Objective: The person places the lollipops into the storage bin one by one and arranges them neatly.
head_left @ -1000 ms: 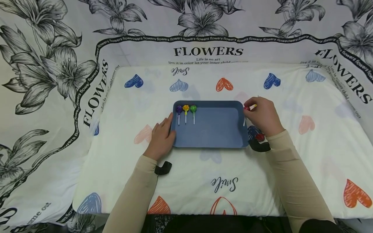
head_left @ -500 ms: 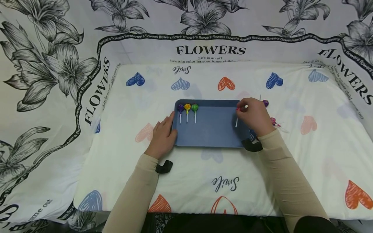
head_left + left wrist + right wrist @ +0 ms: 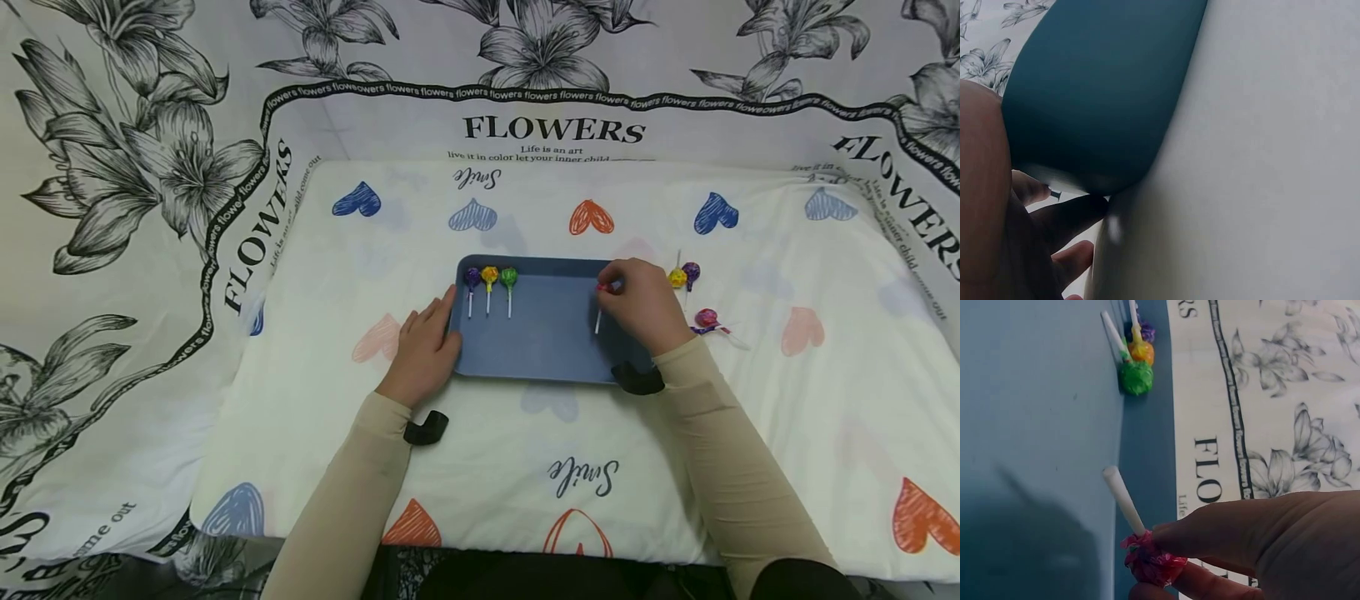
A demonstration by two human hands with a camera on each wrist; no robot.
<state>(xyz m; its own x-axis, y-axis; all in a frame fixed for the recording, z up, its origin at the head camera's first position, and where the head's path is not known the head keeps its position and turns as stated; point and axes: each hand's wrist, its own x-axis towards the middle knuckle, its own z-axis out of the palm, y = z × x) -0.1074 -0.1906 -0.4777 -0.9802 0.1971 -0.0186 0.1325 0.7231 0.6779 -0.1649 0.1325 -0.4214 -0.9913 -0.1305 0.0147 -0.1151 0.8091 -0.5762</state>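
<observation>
Left hand [image 3: 422, 350]: fingers extended, touching left side of blue tray [image 3: 547, 342], frame centre. Right hand [image 3: 647, 304]: thumb and fingers pinching one pink lollipop [image 3: 1157, 567] over tray's right part. Tray's upper left: three lollipops, one purple [image 3: 472, 278], one yellow [image 3: 489, 276], one green [image 3: 509, 277]. Right of frame centre, on white cloth [image 3: 757, 408]: at least three loose lollipops [image 3: 707, 317].

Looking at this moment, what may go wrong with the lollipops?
The right hand's grip pinches the pink lollipop at its wrapped head and leaves the stick free, so it might twist or slip. If the hand goes too far left, it could knock the green lollipop, the nearest in the row. The right sleeve is close to the lollipops beside the tray, and may brush them.
</observation>
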